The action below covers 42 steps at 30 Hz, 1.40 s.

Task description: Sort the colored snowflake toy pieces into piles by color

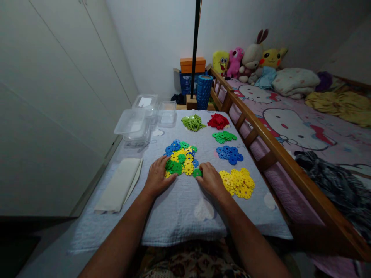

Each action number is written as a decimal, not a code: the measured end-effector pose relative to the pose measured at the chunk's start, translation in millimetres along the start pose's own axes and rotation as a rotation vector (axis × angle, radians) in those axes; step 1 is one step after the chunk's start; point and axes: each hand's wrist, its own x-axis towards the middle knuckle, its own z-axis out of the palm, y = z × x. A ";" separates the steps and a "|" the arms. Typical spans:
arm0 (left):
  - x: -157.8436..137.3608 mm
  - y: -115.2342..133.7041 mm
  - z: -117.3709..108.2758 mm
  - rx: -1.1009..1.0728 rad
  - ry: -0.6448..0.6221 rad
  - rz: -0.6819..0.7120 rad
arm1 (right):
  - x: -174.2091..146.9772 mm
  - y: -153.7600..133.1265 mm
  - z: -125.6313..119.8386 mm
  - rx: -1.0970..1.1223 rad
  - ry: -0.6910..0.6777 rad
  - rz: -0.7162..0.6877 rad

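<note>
A mixed pile of yellow, green and blue plastic snowflake discs lies in the middle of the cloth. My left hand rests against its near left side, thumb and fingers apart around the green discs there. At the pile's right edge, my right hand has its thumb and fingers closed on a green snowflake disc. Single-colour heaps lie farther right: yellow discs, blue discs and green discs. Red pieces and light green pieces are heaped at the far end.
Clear plastic boxes stand at the back left of the cloth-covered table. A folded pale cloth lies nearer on the left. Along the right side runs a wooden bed rail. Behind stands a dark pole.
</note>
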 end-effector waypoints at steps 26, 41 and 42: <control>-1.5 -7.6 5.3 -0.001 0.035 0.013 | 176.3 155.8 -67.3 0.518 0.300 0.712; -0.4 -7.3 5.0 0.001 0.023 0.005 | 169.2 176.5 -60.5 0.511 0.333 0.791; -0.3 -7.3 4.8 0.001 0.021 0.002 | 167.8 176.9 -62.6 0.509 0.340 0.790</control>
